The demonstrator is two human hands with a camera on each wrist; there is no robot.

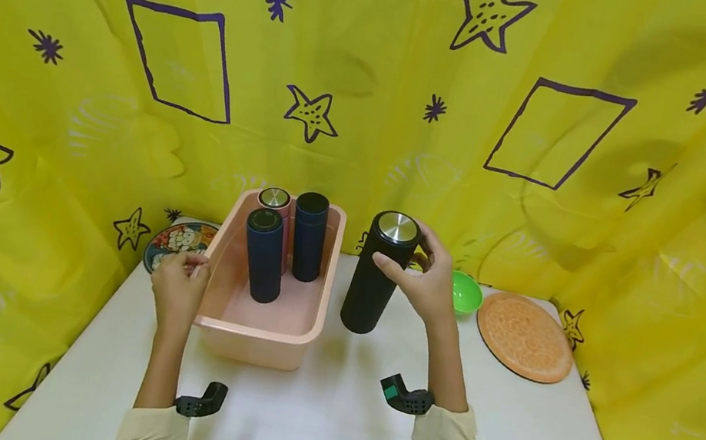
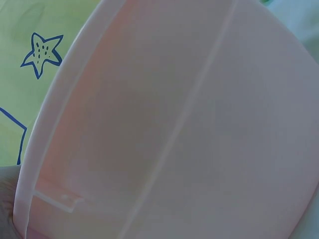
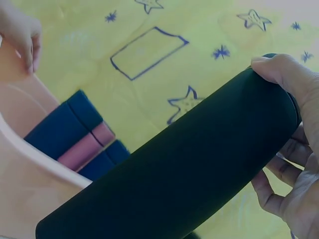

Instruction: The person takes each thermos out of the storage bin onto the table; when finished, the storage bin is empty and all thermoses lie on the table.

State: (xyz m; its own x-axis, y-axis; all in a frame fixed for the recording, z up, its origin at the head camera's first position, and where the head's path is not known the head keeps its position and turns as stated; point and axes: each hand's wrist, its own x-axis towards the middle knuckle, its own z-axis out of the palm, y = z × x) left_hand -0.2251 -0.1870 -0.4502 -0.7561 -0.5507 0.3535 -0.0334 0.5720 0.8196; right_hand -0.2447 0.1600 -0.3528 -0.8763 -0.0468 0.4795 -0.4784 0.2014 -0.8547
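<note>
A large black thermos flask (image 1: pixel 371 285) with a silver lid top is gripped near its upper end by my right hand (image 1: pixel 430 280), thumb in front and fingers around the far side. It stands upright, slightly tilted, to the right of a pink plastic tub (image 1: pixel 254 348); whether its base touches the table cannot be made out. My left hand (image 1: pixel 179 288) pinches the tub's left rim. Inside the tub stand two dark blue flasks (image 1: pixel 264 260) and a pink flask (image 1: pixel 285 228) with a silver top, partly hidden behind the front blue one. The left wrist view shows mostly the tub's outer wall (image 2: pixel 224 124).
A patterned round plate (image 1: pixel 181 242) lies behind my left hand. To the right of the black flask are a green bowl (image 1: pixel 466 295) and a round orange-brown disc (image 1: pixel 525 337). A yellow curtain with drawn stars surrounds the white table (image 1: pixel 317 432) at the back and sides.
</note>
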